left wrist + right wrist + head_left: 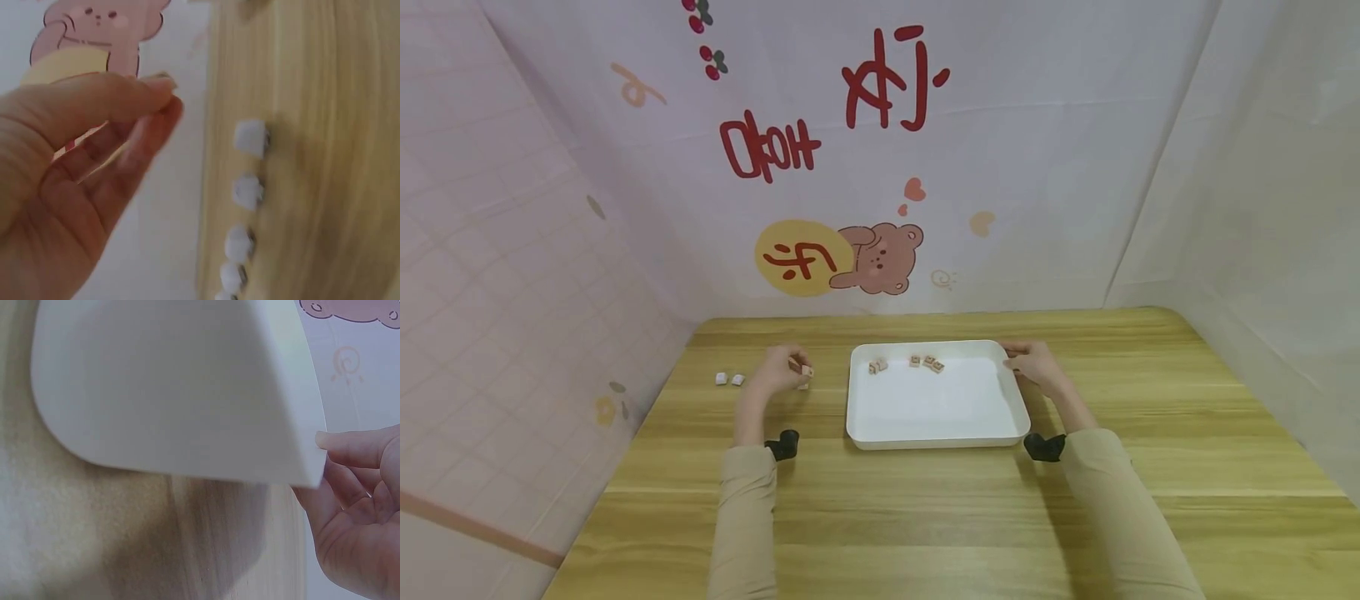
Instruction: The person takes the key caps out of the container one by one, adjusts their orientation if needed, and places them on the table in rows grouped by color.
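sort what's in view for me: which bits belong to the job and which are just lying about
Job:
- white tray, gripped by right fingers
- brown blocks in tray
- block pinched by left fingers
- white pieces on table, probably

Just there:
- bear print on backdrop
- black wrist pieces

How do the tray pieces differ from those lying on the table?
The tray pieces look tan, while the table pieces look white. Some tray pieces bunch together; the table pieces form a loose row in the left wrist view. The tray pieces lie inside the tray, the table pieces directly on the table. Both are small and blocky.
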A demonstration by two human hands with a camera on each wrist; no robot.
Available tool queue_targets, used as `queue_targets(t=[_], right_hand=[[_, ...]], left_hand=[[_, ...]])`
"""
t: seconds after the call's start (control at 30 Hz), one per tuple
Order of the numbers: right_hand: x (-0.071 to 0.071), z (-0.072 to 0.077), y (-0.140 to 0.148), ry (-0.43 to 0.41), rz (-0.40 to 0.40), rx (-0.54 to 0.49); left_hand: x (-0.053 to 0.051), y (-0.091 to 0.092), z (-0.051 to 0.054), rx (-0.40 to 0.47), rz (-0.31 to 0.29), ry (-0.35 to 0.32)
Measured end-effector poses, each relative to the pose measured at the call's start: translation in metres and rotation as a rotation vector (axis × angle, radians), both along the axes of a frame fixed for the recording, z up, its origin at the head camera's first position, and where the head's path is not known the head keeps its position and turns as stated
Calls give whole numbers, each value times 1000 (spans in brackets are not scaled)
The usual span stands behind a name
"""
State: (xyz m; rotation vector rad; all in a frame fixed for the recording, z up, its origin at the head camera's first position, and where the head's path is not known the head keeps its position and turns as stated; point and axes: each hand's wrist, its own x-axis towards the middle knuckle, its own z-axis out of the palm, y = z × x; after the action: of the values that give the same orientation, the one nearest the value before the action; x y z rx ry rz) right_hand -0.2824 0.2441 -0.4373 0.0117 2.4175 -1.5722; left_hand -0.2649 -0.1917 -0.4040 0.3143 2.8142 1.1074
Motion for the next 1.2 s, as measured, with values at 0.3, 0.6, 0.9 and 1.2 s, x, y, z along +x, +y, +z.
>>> queue_targets(t=[0.3,0.6,0.9,1.2], right_hand=[[0,-2,1,15,11,19],[-1,-2,1,8,3,46],[-1,-3,1,16,9,38],[-1,-2,1,10,-3,41]], left_hand=[[10,-14,-15,-109,68,-41],[12,-12,-19,-133,100,-91],[11,-11,-20,-149,91,-167],[12,-7,-7,-225,84,-236]])
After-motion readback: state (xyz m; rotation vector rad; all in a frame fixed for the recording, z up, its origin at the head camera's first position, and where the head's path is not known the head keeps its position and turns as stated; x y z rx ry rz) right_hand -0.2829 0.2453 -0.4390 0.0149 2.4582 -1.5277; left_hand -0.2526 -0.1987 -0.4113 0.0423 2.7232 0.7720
